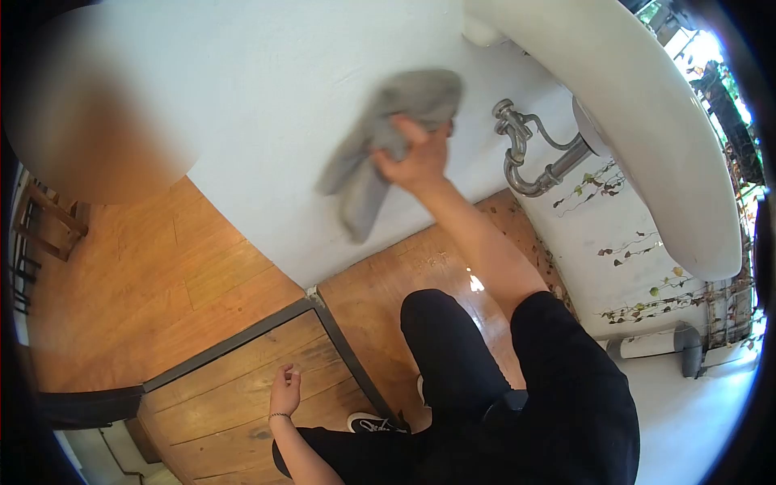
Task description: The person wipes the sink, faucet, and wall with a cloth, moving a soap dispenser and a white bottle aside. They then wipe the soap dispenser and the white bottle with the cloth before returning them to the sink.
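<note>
A grey cloth (pixel 368 174), bunched at the top with its ends hanging loose, is gripped in my right hand (pixel 420 153). It lies against the white wall (pixel 267 121), and both cloth and hand are slightly blurred. My left hand (pixel 284 390) hangs low above the wooden boards, its fingers loosely curled with a gap at the thumb and nothing visible in them. A thin bracelet circles that wrist.
A white washbasin (pixel 663 129) juts out at the upper right, above a chrome drain pipe (pixel 533 174). Vines (pixel 647 307) climb the side wall near a grey pipe (pixel 687 347). A dark metal strip (pixel 234 343) edges the wood floor. A wooden chair (pixel 52 218) stands far left.
</note>
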`<state>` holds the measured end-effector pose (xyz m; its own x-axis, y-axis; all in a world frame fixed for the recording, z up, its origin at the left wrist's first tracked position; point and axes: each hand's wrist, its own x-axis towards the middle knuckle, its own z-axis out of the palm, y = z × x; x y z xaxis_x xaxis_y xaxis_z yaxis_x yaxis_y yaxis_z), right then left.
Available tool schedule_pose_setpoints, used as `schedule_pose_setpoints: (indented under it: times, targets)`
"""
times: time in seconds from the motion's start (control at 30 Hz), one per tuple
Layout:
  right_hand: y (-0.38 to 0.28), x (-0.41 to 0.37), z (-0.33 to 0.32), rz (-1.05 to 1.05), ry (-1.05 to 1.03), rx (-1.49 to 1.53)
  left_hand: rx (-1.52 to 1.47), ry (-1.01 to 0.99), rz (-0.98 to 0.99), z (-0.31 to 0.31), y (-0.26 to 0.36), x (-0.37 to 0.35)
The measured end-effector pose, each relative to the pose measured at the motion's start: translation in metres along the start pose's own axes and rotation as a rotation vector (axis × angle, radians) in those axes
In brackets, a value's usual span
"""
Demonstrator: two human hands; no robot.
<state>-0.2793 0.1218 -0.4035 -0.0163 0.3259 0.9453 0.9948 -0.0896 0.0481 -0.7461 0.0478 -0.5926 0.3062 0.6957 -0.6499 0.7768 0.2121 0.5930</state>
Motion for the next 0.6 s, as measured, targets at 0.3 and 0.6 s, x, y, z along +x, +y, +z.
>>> schedule_pose_setpoints:
  times: [0.3,0.6]
  targets:
    - [0.124,0.061,-0.008,0.447,0.515,0.212,-0.013,0.055,0.061,0.000,-0.010,-0.004]
    - [0.042,-0.002,-0.044,0.026,-0.119,-0.073,-0.074,-0.016,0.062,0.014,-0.003,-0.002]
